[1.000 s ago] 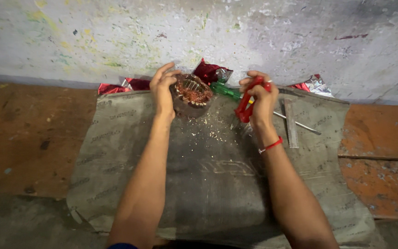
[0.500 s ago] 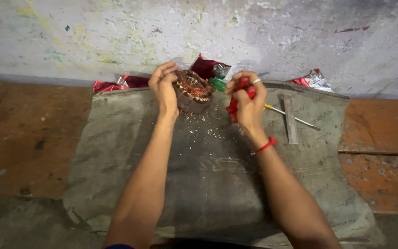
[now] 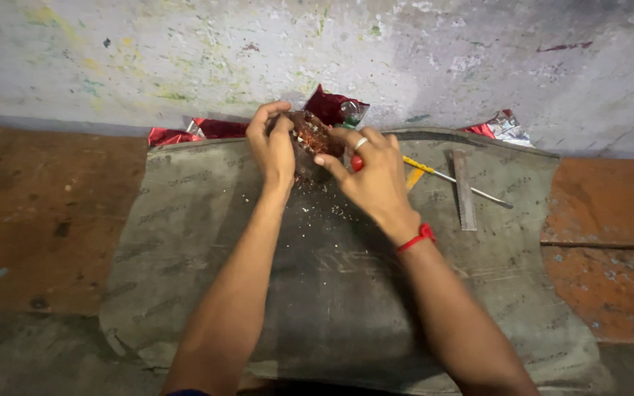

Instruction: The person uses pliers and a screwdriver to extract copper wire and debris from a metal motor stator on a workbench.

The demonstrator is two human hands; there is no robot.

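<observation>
Fingers of both hands are closing around a round, rusty-brown copper coil bundle (image 3: pixel 311 139), which is sitting at the far middle of a grey sackcloth mat (image 3: pixel 346 293), close to the wall (image 3: pixel 317 51). Left hand (image 3: pixel 273 147) is gripping the bundle's left side, with thumb and fingers curling over its top edge, so this grip is holding the coil. Right hand (image 3: pixel 376 172) is pressing in from the right; its grip is wrapping a red-handled tool (image 3: pixel 357 163), of which only a small red part is showing under the fingers, while the fingertips are touching the coil. A ring is showing on one right finger, and a red thread band (image 3: pixel 416 238) is circling the right wrist.

Small pale crumbs (image 3: pixel 317 209) are lying scattered on the mat just below the coil. Just to the right of the right hand, a yellow-handled screwdriver (image 3: pixel 449 177) is lying slantwise, and a flat metal bar (image 3: pixel 465 191) is lying beside it. Crumpled red and silver foil wrappers (image 3: pixel 335 106) are lying along the mat's far edge against the wall. Reddish-brown floor (image 3: pixel 38 220) is showing on both sides of the mat.
</observation>
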